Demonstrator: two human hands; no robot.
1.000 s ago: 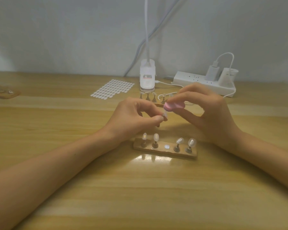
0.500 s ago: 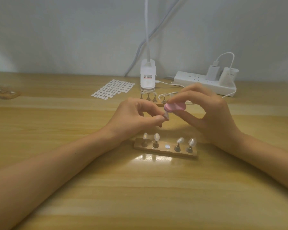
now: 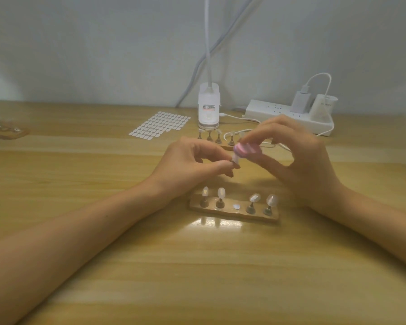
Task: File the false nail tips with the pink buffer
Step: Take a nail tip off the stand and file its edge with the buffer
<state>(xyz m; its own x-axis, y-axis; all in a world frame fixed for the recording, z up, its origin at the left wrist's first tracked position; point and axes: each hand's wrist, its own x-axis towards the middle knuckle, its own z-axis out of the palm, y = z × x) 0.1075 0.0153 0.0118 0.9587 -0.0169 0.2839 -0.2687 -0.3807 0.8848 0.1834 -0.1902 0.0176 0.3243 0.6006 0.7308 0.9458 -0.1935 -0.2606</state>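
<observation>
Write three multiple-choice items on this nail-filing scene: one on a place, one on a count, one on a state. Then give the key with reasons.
1. Where is the sheet of white stickers?
A. Left of the white lamp base
B. On the power strip
C. Under the near wooden stand

2. How many nail tips stand on the near wooden stand?
A. Two
B. Four
C. Six

3. What is the right hand doing?
A. Lying flat on the table
B. Pinching the pink buffer
C. Pulling a plug

Key: 1 A, the sheet lies on the table just left of the lamp base. 2 B, two tips stand at each end, with an empty spot in the middle. 3 B, its fingers grip the buffer above the tip that the left hand holds.
</observation>
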